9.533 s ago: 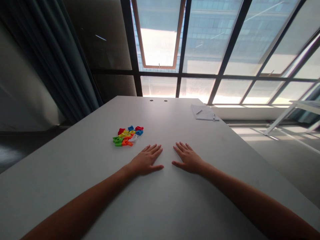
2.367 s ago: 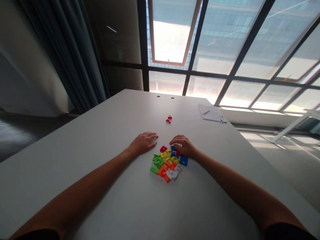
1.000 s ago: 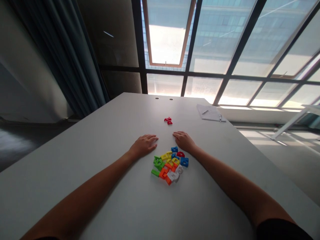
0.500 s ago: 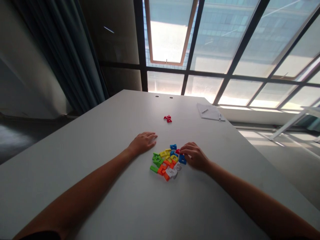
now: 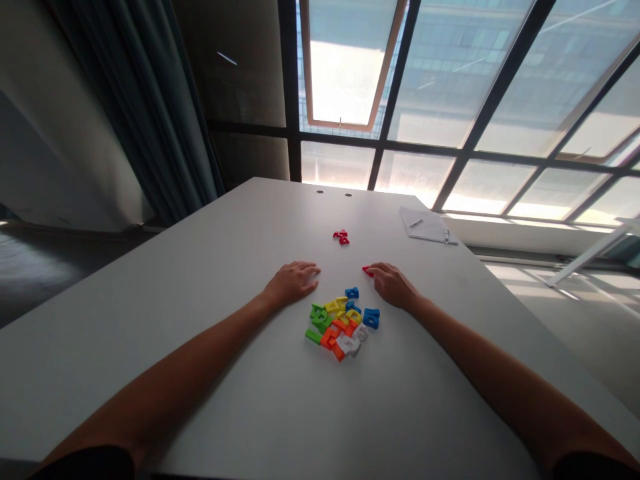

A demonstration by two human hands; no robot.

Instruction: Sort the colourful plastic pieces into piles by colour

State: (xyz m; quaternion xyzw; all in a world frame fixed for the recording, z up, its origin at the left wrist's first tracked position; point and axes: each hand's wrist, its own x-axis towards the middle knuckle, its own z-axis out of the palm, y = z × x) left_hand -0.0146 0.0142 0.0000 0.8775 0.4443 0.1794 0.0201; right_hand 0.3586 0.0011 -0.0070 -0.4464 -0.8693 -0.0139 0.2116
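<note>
My right hand (image 5: 394,285) is closed on a small red plastic piece (image 5: 367,271), which pokes out past the fingertips just above the table. Resting on the table to the left, my left hand (image 5: 293,283) has its fingers stretched out and holds nothing. Between and below the hands lies a loose pile of small plastic pieces: green pieces (image 5: 320,319), yellow pieces (image 5: 336,305), orange pieces (image 5: 331,337), white pieces (image 5: 349,344) and blue pieces (image 5: 371,318). Farther off, several red pieces (image 5: 342,237) form a small cluster.
The white table (image 5: 240,413) stretches toward the windows. At its far right lie paper sheets (image 5: 425,225) with pens on them. Two round holes are set near the far edge. A dark curtain (image 5: 135,100) hangs at the left, and a white frame (image 5: 590,257) stands at the right.
My right hand has moved away from the pile, up and forward, carrying the red piece out of it. My left hand stays in place. The view has shifted slightly.
</note>
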